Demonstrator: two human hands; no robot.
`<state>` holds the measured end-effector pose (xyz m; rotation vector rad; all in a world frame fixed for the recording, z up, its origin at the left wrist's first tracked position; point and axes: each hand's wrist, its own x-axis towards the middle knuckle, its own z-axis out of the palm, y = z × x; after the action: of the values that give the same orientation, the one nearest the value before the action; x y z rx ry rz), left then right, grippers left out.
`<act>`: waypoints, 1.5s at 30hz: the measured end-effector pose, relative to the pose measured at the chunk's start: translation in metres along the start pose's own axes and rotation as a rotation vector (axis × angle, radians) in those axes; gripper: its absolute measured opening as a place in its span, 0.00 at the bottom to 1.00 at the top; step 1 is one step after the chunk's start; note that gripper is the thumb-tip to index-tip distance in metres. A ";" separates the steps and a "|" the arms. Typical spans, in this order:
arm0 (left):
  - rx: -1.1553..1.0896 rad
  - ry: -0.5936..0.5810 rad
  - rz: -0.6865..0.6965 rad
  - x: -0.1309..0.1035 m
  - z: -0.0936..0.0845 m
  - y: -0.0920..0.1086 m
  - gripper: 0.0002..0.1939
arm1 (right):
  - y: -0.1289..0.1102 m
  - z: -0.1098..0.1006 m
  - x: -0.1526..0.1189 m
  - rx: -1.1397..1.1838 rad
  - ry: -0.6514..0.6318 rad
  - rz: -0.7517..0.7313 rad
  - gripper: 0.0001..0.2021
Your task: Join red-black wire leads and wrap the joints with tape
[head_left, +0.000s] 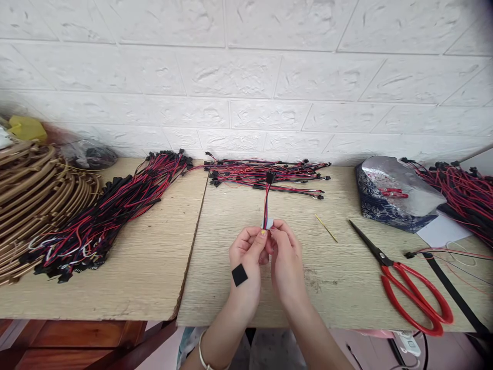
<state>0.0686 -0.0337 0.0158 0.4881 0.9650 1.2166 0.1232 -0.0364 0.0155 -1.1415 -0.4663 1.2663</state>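
My left hand [248,257] pinches a short wire harness [266,203] between thumb and finger. The harness stands up from my fingers, with red, blue, yellow and black wires and a black plug [270,177] at its far end. Where the wires meet my fingertips there is a small whitish piece [268,223]. My right hand [285,257] is closed beside the left, its fingertips at the same spot on the whitish piece. The lower end of the harness is hidden by my fingers. A black square patch [239,275] sits near my left thumb's base.
Wire harnesses [265,169] lie along the wall; a larger bundle [127,205] is on the left beside stacked bamboo-like hoops [42,200]. To the right are red-handled scissors [400,277], a thin yellow strip [325,228], a patterned container [395,216] and more wires [458,192].
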 end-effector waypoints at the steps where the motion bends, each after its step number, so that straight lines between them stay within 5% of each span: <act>1: 0.010 -0.006 -0.004 0.000 0.000 0.001 0.12 | 0.000 -0.002 0.001 -0.005 -0.025 -0.006 0.04; 7: 0.014 -0.042 -0.086 0.001 -0.003 0.012 0.11 | -0.005 -0.021 0.012 -0.087 -0.170 -0.229 0.07; 14: -0.084 -0.185 -0.284 0.003 -0.008 0.028 0.09 | -0.004 -0.031 0.024 0.111 -0.378 0.054 0.05; 23: -0.074 -0.240 -0.350 0.004 -0.012 0.034 0.10 | -0.003 -0.030 0.026 0.117 -0.378 0.108 0.08; 31: 0.129 -0.112 -0.087 0.003 -0.011 0.025 0.10 | -0.007 -0.031 0.022 -0.056 -0.330 -0.068 0.06; 45: -0.163 -0.283 -0.332 0.002 -0.014 0.035 0.11 | -0.018 -0.042 0.035 0.136 -0.403 -0.085 0.06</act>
<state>0.0376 -0.0234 0.0341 0.3425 0.6676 0.8890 0.1769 -0.0201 0.0032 -0.7436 -0.7070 1.4344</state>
